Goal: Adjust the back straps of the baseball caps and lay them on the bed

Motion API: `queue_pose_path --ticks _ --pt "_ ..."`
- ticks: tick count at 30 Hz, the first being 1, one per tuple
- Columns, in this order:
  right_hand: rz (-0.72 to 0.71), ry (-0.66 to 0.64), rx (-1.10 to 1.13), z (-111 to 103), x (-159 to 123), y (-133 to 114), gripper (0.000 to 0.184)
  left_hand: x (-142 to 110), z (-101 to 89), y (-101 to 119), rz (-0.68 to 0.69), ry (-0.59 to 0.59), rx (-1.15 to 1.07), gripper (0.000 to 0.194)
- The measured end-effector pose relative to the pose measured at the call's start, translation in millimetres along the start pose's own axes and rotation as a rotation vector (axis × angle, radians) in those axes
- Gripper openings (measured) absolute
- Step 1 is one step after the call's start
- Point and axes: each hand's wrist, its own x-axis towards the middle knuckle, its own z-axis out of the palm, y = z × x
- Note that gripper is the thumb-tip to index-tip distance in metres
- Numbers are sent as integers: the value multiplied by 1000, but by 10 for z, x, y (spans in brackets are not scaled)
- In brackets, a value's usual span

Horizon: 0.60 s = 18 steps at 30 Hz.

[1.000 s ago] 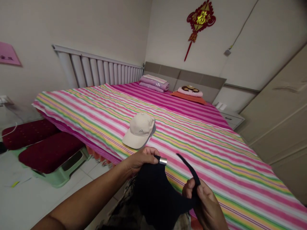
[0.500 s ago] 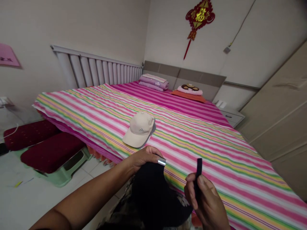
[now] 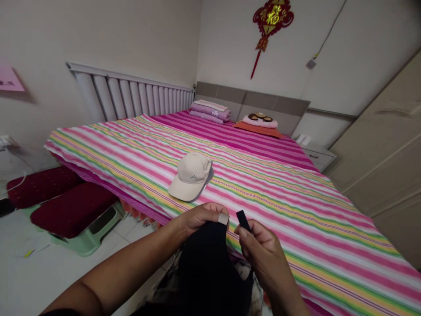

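A black cap (image 3: 205,267) is held low in front of me over my lap. My left hand (image 3: 205,217) is closed on its back edge, with a small silver buckle (image 3: 223,218) at my fingertips. The cap's dark strap (image 3: 243,220) is pinched between the thumb and fingers of my right hand (image 3: 259,243). Its free end points up and to the left, a short gap away from the buckle. Beyond my hands, a beige cap (image 3: 190,175) with a small logo rests on the bed, brim toward me.
A striped sheet (image 3: 131,149) covers the bed. Folded purple bedding (image 3: 210,112) and a pink pillow (image 3: 259,122) lie by the headboard (image 3: 226,94). On the left are a radiator (image 3: 131,94) and red-topped stools (image 3: 75,208). At the right stands a wardrobe (image 3: 384,153).
My right hand has moved left with the strap, bringing it closer to the buckle. The strap now leans left instead of standing upright. My left hand has hardly moved.
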Motion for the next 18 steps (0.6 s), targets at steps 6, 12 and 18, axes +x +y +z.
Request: queue_pose_path --ticks 6,12,18 --pt "-123 123 -213 77 45 4 30 37 47 19 -58 97 -40 15" --pt "-173 114 -268 62 75 53 16 26 90 -7 -51 58 -45 23" --pt "-156 211 -154 65 95 113 19 11 152 -52 183 103 181 31"
